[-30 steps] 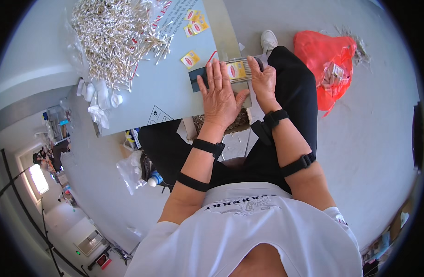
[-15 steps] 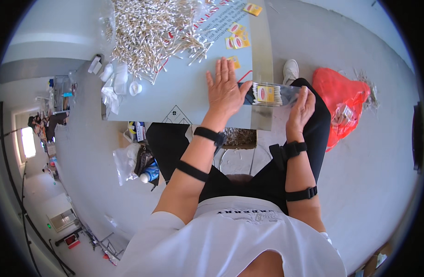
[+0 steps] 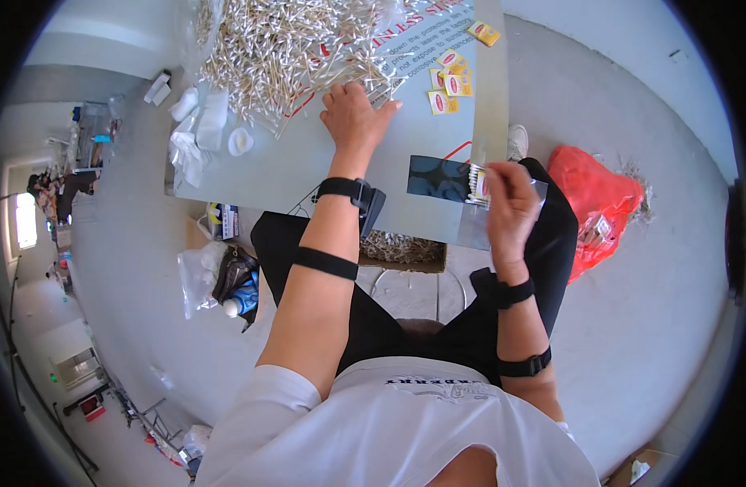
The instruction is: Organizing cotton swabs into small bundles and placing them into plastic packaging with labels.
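My left hand [image 3: 356, 120] is at the near edge of a big heap of cotton swabs [image 3: 283, 49], its fingers bent down onto the table and its thumb spread out to the right. Nothing shows between thumb and fingers. At the table's right edge my right hand [image 3: 512, 207] has its fingers curled over a clear plastic packet of cotton swabs [image 3: 477, 185] with a yellow card. The hand hides most of that packet. Just left of it, a dark patterned rectangle [image 3: 438, 178] lies on the table.
Several yellow cards [image 3: 450, 83] lie on the right of the metal-topped table [image 3: 308, 162]. A small round white container [image 3: 240, 142] and white plastic pieces are at its left. Below stands a box of swabs [image 3: 401, 250]. A red plastic bag [image 3: 592, 203] sits on the floor.
My left hand has left the packet and moved up and left to the swab heap, uncovering the dark rectangle. My right hand now curls over the packet.
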Tool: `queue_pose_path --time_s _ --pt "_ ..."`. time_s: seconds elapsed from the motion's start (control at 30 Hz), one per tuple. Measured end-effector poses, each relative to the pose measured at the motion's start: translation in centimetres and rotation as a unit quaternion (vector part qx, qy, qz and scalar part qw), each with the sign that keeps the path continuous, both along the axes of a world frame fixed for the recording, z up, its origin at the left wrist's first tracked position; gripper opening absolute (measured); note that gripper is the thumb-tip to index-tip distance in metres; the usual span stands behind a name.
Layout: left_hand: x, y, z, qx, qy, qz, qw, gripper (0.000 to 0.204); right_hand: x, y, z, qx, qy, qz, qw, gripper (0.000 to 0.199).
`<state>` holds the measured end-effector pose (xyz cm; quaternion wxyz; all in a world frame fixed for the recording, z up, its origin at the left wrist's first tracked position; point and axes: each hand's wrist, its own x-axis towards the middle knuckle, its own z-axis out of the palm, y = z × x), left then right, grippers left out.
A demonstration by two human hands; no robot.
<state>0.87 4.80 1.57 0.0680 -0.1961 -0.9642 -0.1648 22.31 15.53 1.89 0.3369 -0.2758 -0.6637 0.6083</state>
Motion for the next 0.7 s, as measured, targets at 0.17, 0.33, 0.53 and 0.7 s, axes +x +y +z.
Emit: queue_pose_path --time_s 0.17,0.33,0.53,0.7 --pt "0.3 -0.6 -1.0 0.045 -0.054 -0.007 0.998 0.032 -4.1 -2.6 1.0 0.049 -0.132 0.151 0.978 0.009" --pt "0.1 -2.7 -2.1 0.068 -0.052 -0.032 0.996 0.022 -10.0 -1.3 -0.4 0.126 -0.154 0.156 0.967 0.016" --pt "-0.6 -3.4 -2.2 0.101 -0.025 -0.066 0.992 0.01 -16.3 0.2 -1.9 0.305 -0.136 0.151 0.931 0.029" --pt "-0.9 -5.3 -2.1 0.091 -0.003 -0.099 0.991 0.009 -17.0 0.2 -2.3 0.279 -0.198 0.193 0.92 0.011"
